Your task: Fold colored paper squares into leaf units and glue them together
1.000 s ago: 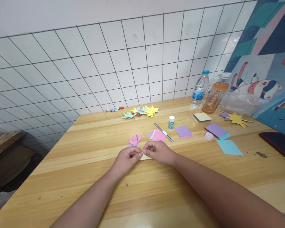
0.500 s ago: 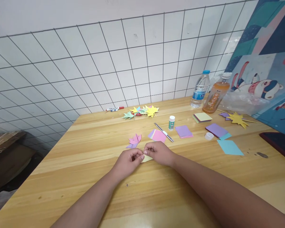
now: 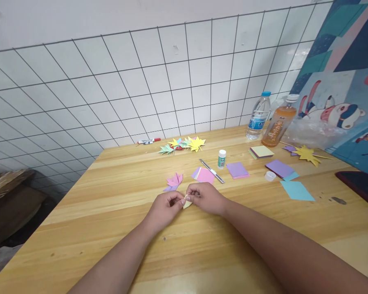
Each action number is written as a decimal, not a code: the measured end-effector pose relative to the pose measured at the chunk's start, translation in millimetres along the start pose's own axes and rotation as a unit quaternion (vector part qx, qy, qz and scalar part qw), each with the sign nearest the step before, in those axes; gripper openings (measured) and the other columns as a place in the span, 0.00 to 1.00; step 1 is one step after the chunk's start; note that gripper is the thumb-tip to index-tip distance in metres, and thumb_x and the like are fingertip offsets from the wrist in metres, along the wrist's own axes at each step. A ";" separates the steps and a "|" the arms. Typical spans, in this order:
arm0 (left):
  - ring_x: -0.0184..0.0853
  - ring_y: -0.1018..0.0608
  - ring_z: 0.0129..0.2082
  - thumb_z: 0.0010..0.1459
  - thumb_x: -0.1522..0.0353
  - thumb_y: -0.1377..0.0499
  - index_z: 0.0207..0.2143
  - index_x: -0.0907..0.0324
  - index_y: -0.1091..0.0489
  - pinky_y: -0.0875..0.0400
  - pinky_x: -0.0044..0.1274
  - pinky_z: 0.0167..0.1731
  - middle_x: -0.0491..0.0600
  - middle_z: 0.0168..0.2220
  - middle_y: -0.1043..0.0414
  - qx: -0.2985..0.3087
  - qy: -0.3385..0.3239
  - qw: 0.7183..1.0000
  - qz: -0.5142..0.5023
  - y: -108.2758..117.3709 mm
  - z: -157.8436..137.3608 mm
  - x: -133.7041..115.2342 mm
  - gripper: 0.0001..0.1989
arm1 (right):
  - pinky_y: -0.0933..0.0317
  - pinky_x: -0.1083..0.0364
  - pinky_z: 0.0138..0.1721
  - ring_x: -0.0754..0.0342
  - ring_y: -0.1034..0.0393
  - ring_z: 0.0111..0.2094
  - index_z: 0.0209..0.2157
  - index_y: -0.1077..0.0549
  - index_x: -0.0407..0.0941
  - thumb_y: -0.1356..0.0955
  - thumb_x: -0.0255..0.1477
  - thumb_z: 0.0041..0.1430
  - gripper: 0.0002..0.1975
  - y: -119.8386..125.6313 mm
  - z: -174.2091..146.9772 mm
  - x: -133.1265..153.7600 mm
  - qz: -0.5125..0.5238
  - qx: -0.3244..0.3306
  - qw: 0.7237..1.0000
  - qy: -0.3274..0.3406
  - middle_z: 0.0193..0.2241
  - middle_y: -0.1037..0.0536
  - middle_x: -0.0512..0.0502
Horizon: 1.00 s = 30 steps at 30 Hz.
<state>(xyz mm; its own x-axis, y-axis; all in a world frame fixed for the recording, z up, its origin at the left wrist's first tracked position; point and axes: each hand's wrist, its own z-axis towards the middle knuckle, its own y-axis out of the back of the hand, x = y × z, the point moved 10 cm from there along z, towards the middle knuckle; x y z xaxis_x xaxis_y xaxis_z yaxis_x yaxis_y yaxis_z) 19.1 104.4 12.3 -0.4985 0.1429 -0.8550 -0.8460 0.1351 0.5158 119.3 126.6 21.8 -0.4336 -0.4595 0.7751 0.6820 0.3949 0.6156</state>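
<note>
A small piece of pale yellow paper (image 3: 187,203) is pinched between my two hands just above the wooden table (image 3: 110,228). My left hand (image 3: 166,207) grips its left edge with thumb and index finger. On the other side my right hand (image 3: 206,198) has its fingertips closed on the paper's upper right part, covering much of it. Just beyond the hands lie a pink and purple folded paper piece (image 3: 174,181) and a fanned stack of pink and purple paper squares (image 3: 205,175). A utility knife (image 3: 212,170) rests partly beside that stack.
Behind stand a glue stick (image 3: 221,159), a water bottle (image 3: 259,116) and an orange drink bottle (image 3: 279,122). Folded paper leaves (image 3: 184,144) and markers (image 3: 149,141) lie near the tiled wall. Purple squares (image 3: 237,169), blue paper (image 3: 297,190) and a phone-like dark object (image 3: 358,188) are rightward.
The yellow paper has tilted and bent upward between my fingertips, showing a narrower shape. Both hands stay almost in place, with slight finger movement.
</note>
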 end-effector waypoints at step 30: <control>0.26 0.34 0.20 0.46 0.62 0.36 0.24 0.60 0.26 0.47 0.18 0.19 0.46 0.22 0.28 -0.023 0.116 0.950 -0.289 10.9 -3.6 15.5 0.09 | 0.39 0.59 0.35 0.58 0.31 0.33 0.36 0.26 0.46 0.36 0.29 0.59 0.07 26.4 -17.0 50.8 -0.042 -0.126 0.974 0.185 0.33 0.24 0.47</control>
<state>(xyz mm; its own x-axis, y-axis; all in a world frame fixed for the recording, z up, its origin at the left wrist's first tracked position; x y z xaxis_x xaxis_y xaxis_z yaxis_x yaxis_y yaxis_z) 1.5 104.6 4.6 0.0281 -0.1625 -0.9863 -0.9957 0.0820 -0.0419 125.3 100.2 75.0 -0.2844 -0.7557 0.5899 0.7965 0.1563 0.5841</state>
